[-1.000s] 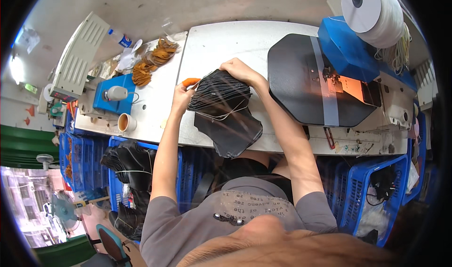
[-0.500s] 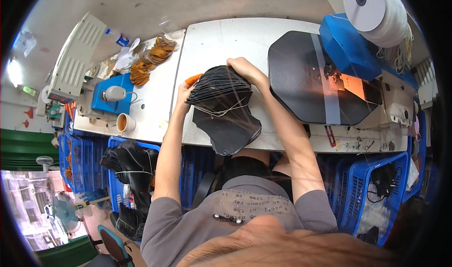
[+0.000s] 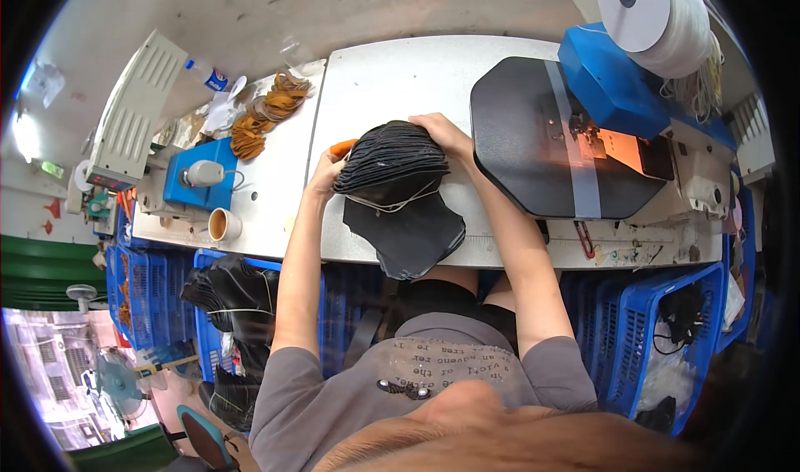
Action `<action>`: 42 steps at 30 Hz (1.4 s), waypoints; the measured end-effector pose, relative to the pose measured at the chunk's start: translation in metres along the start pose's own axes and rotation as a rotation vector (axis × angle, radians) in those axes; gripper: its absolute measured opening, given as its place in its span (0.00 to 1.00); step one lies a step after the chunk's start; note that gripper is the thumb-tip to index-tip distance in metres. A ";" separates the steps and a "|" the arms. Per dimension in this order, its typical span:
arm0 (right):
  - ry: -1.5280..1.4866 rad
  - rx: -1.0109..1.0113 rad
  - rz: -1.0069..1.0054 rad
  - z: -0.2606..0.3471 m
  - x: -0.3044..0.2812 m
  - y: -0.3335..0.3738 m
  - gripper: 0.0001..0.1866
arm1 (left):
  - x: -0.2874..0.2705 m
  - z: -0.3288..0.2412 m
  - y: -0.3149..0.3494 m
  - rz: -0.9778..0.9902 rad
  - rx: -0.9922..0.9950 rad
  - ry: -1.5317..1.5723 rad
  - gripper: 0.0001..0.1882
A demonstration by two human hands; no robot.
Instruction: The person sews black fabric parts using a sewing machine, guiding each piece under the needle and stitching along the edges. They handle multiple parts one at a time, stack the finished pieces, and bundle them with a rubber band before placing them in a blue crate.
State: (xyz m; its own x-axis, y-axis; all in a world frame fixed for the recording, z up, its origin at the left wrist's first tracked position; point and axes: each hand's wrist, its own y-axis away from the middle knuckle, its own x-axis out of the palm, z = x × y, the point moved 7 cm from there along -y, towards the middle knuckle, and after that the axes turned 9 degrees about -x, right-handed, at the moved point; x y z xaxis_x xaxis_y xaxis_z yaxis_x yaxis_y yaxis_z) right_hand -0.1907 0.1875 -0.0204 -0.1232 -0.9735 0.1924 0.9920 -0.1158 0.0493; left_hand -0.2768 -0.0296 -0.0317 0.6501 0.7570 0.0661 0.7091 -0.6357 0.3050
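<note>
A thick bundle of black cut pieces (image 3: 400,230), perhaps leather or fabric, rests at the front edge of the white table. Its far layers fan out, and a pale string or band runs around its middle. My left hand (image 3: 326,172) grips the bundle's left side; some of its fingers are hidden. Next to those fingers an orange thing (image 3: 342,148) shows, too covered to name. My right hand (image 3: 442,134) is closed over the far right corner of the bundle, with its fingertips partly behind the layers.
Right of the bundle stands a sewing machine with a black octagonal plate (image 3: 517,151), under a white thread spool (image 3: 667,22). On the left are a second machine (image 3: 200,174), a paper cup (image 3: 223,224) and brown strips (image 3: 271,114). Blue crates (image 3: 621,305) flank my legs.
The bundle has shifted slightly toward me and right, its fanned end tilting up a little. Both hands have moved along with it, keeping hold. The whole view has also shifted slightly.
</note>
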 end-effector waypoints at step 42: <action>0.350 -0.418 -0.330 -0.022 -0.015 0.031 0.18 | 0.149 -0.077 -0.003 0.636 -0.214 -0.799 0.49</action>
State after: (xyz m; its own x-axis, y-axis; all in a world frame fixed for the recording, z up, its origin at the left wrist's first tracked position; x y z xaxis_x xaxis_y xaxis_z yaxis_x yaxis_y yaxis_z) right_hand -0.1572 0.1938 -0.0431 -0.4783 -0.8722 -0.1029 0.8385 -0.4187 -0.3486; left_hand -0.2033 0.0966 0.0499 0.9332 -0.0790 -0.3505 0.1597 -0.7825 0.6018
